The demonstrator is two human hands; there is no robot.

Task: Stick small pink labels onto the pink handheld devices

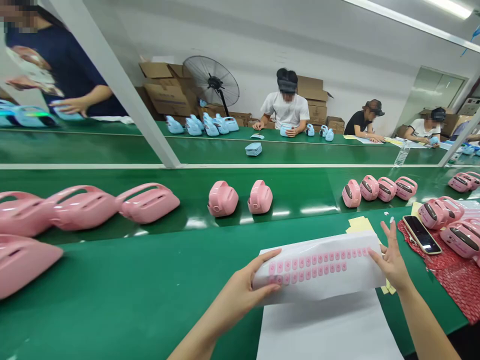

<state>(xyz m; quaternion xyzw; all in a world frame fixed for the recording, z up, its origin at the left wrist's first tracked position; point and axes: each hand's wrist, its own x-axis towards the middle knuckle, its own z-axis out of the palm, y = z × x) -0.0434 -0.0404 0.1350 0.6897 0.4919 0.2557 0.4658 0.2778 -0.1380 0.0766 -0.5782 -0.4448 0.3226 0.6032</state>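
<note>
In the head view, a white sheet of small pink stickers (318, 287) is held up over the table, its upper part curled. The stickers run in two rows. My left hand (245, 282) grips the sheet's left end, thumb in front and fingers behind. At the right end, my right hand (393, 260) has its thumb on the face by the last sticker of the top row. Its other fingers are partly behind the sheet, some raised and spread. Below lies a blank white paper (326, 330).
Pink handled plastic housings (150, 202) stand on the green belt (307, 180) ahead. To the right are a phone (422, 234), red bubble wrap (453, 280), yellow paper slips (360, 225) and more pink housings. Across the line, several people sit or stand near blue housings (210, 125).
</note>
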